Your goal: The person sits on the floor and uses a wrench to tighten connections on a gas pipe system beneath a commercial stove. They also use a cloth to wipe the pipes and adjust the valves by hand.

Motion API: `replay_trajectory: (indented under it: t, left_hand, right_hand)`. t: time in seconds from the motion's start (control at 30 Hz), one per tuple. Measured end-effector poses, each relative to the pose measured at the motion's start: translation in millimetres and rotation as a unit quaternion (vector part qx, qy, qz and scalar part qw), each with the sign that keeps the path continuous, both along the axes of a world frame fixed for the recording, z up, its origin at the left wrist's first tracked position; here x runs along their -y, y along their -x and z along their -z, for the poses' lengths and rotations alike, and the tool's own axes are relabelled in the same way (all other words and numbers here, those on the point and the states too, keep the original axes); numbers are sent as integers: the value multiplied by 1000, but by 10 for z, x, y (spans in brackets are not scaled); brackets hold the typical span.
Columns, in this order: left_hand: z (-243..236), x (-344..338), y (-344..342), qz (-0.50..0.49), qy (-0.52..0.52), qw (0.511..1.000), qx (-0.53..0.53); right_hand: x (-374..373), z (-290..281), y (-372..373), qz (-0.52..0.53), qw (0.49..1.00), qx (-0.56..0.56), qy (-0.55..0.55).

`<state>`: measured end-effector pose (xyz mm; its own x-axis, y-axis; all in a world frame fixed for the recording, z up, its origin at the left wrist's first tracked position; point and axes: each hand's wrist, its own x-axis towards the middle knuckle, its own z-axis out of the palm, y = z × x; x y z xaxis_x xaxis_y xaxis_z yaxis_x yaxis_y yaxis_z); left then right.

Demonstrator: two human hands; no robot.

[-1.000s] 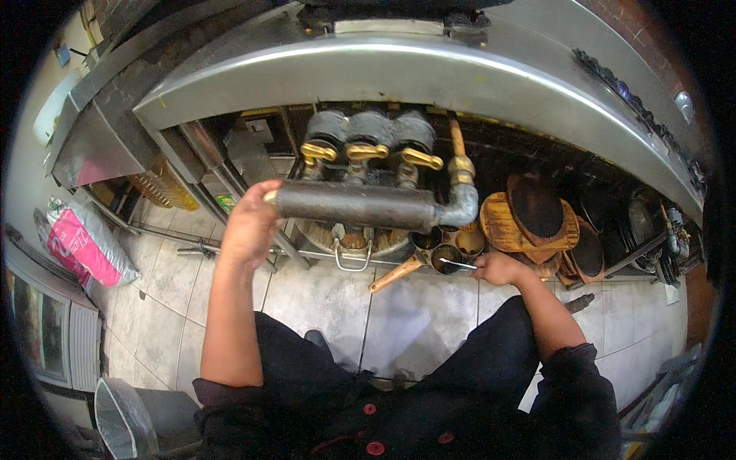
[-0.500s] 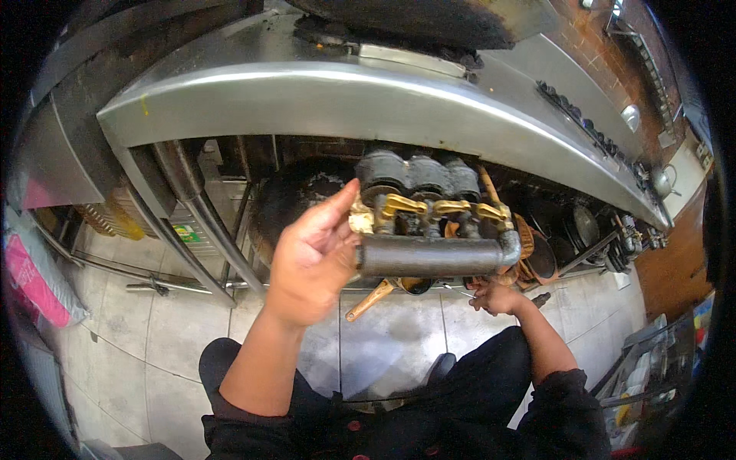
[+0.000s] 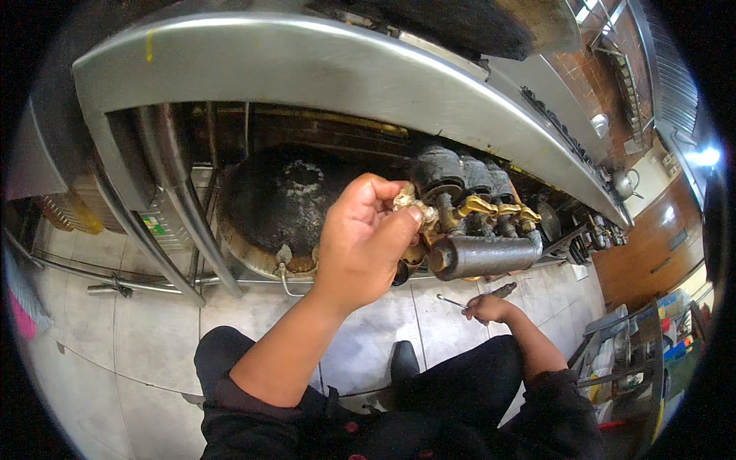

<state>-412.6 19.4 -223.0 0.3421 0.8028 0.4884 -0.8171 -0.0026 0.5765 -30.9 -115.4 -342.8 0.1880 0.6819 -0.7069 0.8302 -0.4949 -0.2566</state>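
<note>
A dull brass valve handle (image 3: 414,205) juts leftmost on the grimy pipe manifold (image 3: 479,253).

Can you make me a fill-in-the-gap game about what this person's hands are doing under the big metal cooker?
1. The left hand pinches a small ____-coloured valve fitting.
2. The right hand holds a thin metal tool low over the tiled ____.
3. The thick grey pipe hangs just ____ the row of brass valve handles.

Missing words: brass; floor; below

Black jacket (image 3: 460,422), red buttons (image 3: 351,427) down front, sleeves pushed up to elbows; forearms bare; black trousers, black shoe (image 3: 404,360).
</note>
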Motion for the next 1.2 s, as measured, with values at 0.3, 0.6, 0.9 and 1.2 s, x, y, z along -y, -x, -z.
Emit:
replay_trajectory:
  t: [0.3,0.6,0.9,1.2]
  left_hand:
    - [215,-19,-147,-56,-106,980,-159]
    - [184,-52,-496,105,-13,993,46]
    - [232,-60,-706,212,24,972,102]
    - [229,-226,-524,188,-72,980,-8]
  right_hand:
    - [71,352,-474,-123,988,92,32]
    - [267,306,-509,90,996,17,-17]
    - [328,237,-461,138,990,37,16]
    - [270,318,-471,111,992,57,20]
